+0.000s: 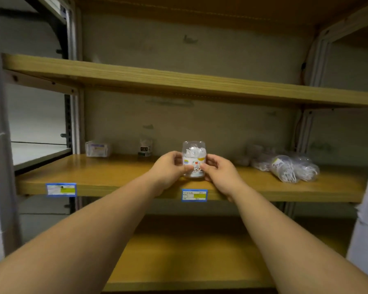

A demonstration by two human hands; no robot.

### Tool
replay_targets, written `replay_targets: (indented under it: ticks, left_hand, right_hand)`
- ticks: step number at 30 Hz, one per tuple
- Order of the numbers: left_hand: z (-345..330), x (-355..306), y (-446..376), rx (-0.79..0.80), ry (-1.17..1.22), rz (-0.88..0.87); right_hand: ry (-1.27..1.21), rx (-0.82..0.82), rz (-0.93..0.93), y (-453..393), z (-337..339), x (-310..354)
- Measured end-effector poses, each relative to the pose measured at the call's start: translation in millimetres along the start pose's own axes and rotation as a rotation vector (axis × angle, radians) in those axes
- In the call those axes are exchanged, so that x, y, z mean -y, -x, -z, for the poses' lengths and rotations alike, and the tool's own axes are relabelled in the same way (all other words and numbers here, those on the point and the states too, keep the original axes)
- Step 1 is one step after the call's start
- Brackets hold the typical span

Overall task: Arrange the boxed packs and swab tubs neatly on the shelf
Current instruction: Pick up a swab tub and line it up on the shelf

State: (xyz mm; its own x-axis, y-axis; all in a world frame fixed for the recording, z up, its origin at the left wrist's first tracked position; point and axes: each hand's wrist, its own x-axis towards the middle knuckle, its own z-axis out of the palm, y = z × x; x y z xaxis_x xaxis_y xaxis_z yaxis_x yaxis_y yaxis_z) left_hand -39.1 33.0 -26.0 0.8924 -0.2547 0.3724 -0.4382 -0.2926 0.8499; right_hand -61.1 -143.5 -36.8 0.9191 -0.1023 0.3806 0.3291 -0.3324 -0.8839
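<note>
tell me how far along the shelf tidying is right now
Early on. Possibly done: a boxed pack and a small tub stand upright at the back of the shelf. In hand: the left hand and right hand grip a clear swab tub upright near the front edge. Left: several clear tubs lie toppled in a heap on the right.
</note>
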Motion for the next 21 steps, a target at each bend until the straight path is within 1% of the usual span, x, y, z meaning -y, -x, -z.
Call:
replay_targets:
  ticks: [3, 8, 14, 16, 18, 21]
  left_hand:
    - [1.0, 4.9, -2.2, 0.042, 0.015, -0.008]
    - [-0.3, 6.2, -5.8, 0.012, -0.022, -0.011]
    - [-1.1, 10.2, -5.2, -0.005, -0.001, 0.012]
    - [-0.6, 9.0, -5.2, -0.004, 0.028, 0.048]
    - [1.3, 5.7, -13.4, 0.038, 0.049, 0.098]
    - [9.5, -3.1, -37.7, 0.061, -0.011, 0.105]
  right_hand:
    - [0.029, 0.003, 0.019, 1.0, 1.7, -5.9]
    - [0.082, 0.020, 0.046, -4.7, 1.6, -10.2]
    - [0.047, 0.056, 0.051, -4.2, 2.3, -10.9]
    - [0.010, 0.094, 0.026, -4.6, 5.8, -10.5]
    - [-0.058, 0.118, -0.039, -15.3, 11.7, -11.2]
    - [-0.075, 0.122, -0.085, -40.1, 14.7, -2.3]
